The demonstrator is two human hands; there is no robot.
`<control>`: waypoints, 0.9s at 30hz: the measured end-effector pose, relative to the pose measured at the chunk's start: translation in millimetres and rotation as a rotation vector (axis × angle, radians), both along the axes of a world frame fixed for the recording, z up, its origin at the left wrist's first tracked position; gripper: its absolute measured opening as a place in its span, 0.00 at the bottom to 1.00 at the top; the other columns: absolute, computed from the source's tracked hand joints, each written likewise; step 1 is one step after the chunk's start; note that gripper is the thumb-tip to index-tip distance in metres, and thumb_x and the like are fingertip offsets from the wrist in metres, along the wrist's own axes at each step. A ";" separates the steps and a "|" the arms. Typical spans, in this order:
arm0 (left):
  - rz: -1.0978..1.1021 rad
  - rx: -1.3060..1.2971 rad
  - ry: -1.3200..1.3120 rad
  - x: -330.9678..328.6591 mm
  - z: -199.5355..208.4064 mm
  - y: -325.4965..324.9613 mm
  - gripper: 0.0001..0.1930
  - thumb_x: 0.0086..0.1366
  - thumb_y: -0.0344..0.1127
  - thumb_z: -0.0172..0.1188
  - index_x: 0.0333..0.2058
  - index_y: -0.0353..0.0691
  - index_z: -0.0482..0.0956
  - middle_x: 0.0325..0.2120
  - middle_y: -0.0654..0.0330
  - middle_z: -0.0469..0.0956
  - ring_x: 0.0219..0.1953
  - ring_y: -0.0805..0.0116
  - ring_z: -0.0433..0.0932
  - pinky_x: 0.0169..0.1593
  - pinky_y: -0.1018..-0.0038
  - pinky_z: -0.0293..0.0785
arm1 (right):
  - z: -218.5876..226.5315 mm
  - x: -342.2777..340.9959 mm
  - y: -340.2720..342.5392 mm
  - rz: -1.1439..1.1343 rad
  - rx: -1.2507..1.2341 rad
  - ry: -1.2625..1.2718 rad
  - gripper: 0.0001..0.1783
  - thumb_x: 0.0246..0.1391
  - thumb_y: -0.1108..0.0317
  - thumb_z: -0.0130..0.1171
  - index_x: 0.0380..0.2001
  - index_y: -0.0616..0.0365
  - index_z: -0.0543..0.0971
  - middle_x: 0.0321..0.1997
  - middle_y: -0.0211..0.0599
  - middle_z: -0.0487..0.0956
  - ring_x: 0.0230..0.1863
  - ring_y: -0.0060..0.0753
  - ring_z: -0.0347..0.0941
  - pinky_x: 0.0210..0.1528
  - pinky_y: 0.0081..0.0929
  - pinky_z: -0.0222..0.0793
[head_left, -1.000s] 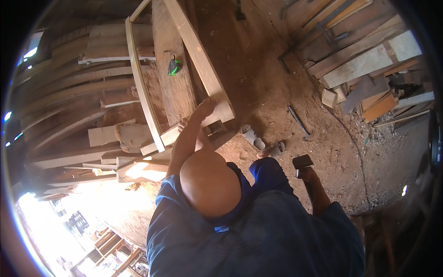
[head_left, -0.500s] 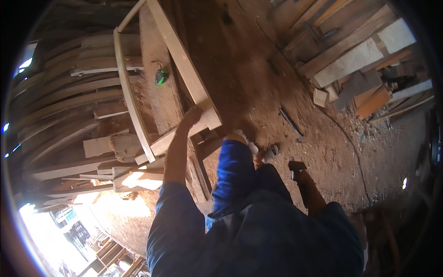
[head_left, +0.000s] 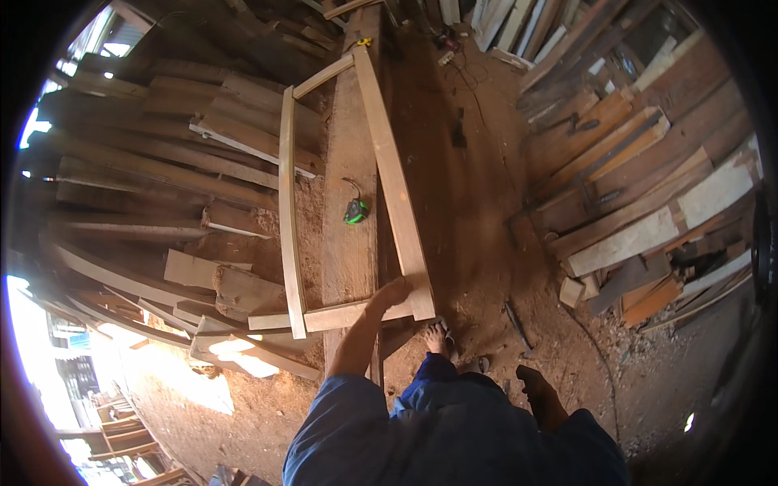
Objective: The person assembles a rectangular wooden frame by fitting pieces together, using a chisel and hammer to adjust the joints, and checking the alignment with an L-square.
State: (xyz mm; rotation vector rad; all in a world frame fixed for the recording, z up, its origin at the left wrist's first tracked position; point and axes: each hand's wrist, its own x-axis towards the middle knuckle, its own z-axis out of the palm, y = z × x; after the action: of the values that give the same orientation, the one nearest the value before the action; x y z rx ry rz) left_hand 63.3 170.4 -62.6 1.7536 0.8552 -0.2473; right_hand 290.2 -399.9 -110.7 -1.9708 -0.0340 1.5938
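A four-sided frame of pale wooden bars [head_left: 391,174] lies across a long wooden beam [head_left: 348,267]. My left hand [head_left: 393,295] is closed round its near right corner, where the long right bar meets the near crossbar [head_left: 344,316]. Within the frame, a green and black tape measure [head_left: 355,212] rests on the beam, its end hook curving away. Low on my right side, my right hand [head_left: 541,395] is closed on a hammer [head_left: 531,376]. The hammer's head shows as a dark block; its handle is mostly hidden by the hand.
Stacked boards [head_left: 162,178] fill the left side. More planks and offcuts [head_left: 640,211] are piled on the right. A dark long tool [head_left: 516,326] and a cable [head_left: 596,344] lie on the dusty ground near my foot [head_left: 438,340]. A small yellow object [head_left: 365,41] sits beyond the frame's far end.
The view has shifted, so the frame's far end now shows. My left hand stays on the same corner. The hammer in my right hand is turned, with less of its head visible.
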 end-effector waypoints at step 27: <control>0.233 0.291 0.626 81.4 104.1 14.0 0.51 0.41 0.57 0.78 0.57 0.36 0.63 0.50 0.41 0.76 0.56 0.44 0.74 0.57 0.50 0.69 | 152.1 362.3 435.5 0.261 0.243 -0.155 0.12 0.49 0.63 0.64 0.29 0.60 0.76 0.22 0.34 0.75 0.22 0.26 0.73 0.23 0.28 0.67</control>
State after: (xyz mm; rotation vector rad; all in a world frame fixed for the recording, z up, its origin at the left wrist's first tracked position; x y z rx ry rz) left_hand 144.6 184.5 41.5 1.8432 1.6019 -0.5545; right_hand 652.5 35.5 41.4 -1.9514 -0.5412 1.5073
